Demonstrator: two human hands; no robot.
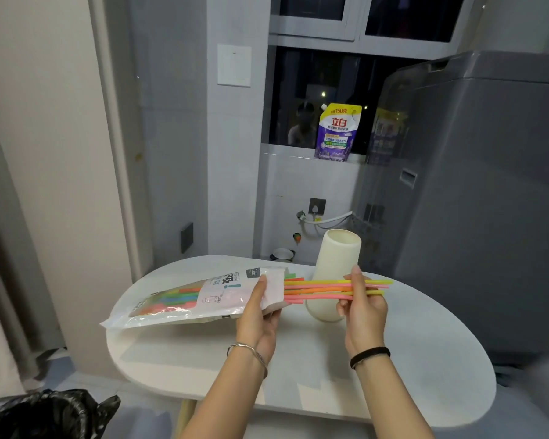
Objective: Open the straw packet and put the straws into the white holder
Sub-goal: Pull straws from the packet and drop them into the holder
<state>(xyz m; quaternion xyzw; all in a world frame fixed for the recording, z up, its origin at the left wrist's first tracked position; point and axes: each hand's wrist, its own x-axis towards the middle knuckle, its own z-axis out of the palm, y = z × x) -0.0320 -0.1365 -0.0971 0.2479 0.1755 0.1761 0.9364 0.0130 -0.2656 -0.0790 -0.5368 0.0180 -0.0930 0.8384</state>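
Above a white oval table (425,359), the left hand (257,318) grips the clear plastic straw packet (197,296) near its open mouth; the right hand (363,307) pinches a bunch of pink, yellow and orange straws (317,289), apparently part-drawn, before the upright white cylindrical holder (336,264)

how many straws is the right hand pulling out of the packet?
About 6, bunched side by side in the right hand, ends still inside the packet mouth, in front of the white holder. Overlap may hide more.
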